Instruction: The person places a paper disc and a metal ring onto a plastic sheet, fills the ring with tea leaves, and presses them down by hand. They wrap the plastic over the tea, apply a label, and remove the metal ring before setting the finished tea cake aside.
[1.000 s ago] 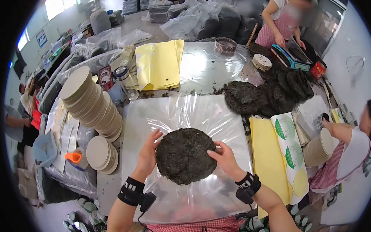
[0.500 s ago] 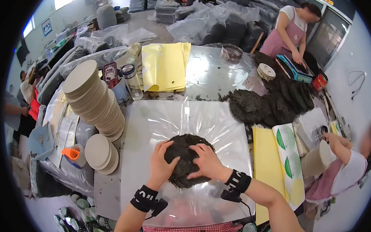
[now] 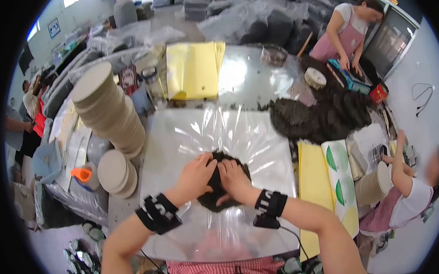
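Note:
A dark, fibrous clump (image 3: 211, 201) lies on clear plastic film (image 3: 273, 149) in front of me. My left hand (image 3: 192, 177) grips its left and upper edge, fingers held together over the top and thumb low. On the clump's right side, my right hand (image 3: 235, 180) presses with its fingers bent over the surface, the thumb at the lower edge. The two hands nearly meet at the top, hiding much of the clump. Both wrists wear black bands with cables.
Tall stacks of grey discs (image 3: 107, 112) stand left. Yellow sheets (image 3: 193, 72) lie at the back, others (image 3: 311, 192) at right. More dark material (image 3: 320, 119) is heaped back right. Beside a jar (image 3: 152, 84) is clutter. One co-worker (image 3: 344, 33) handles a blue scale; another (image 3: 400, 193) sits right.
My hands have drawn closer together, the left sliding up and inward over the clump. The clump looks narrower, with less of it showing. The co-worker at right has raised an arm.

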A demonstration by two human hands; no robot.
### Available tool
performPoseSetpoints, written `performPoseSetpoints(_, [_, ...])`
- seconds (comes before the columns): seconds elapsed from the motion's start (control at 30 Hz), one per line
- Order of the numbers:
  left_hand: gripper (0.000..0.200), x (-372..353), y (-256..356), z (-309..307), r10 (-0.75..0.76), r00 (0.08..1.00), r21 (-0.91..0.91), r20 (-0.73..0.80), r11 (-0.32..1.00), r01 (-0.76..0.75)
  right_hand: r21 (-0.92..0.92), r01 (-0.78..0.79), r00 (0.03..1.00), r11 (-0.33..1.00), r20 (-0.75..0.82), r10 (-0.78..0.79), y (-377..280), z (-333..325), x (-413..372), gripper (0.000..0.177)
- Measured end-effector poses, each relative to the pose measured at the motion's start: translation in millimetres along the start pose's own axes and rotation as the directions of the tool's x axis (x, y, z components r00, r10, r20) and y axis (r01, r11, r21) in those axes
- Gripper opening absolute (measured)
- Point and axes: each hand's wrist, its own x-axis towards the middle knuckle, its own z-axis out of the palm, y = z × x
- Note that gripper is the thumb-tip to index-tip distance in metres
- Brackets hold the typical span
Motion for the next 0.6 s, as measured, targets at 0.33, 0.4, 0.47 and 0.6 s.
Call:
performPoseSetpoints(0.33, [0.053,12.3,4.2,66.3,-0.031,0.973,0.183,0.23,0.983,-0.012,-0.207,-0.137,0.987,0.969,-0.109,0.116,-7.1,46.9,7.9,0.041])
performPoseSetpoints(0.4, [0.054,14.0,-1.6,84.6,-0.08,0.983,0.172,0.165,0.984,0.051,-0.065,-0.006,0.985,0.998,0.173,0.017,-8.1,-4.7,14.3,0.029])
performPoseSetpoints(0.47, [0.068,14.3,-2.5,97.7,-0.132,0.984,0.161,0.119,0.981,0.112,0.108,0.214,0.963,0.971,0.145,-0.228,5.7,-36.9,2.7,0.032])
performPoseSetpoints(0.6, [0.092,11.3,4.4,67.4,-0.012,0.974,0.195,0.228,0.98,-0.033,0.077,0.16,0.902,0.984,0.395,-0.177,17.9,-36.1,-22.2,0.05])
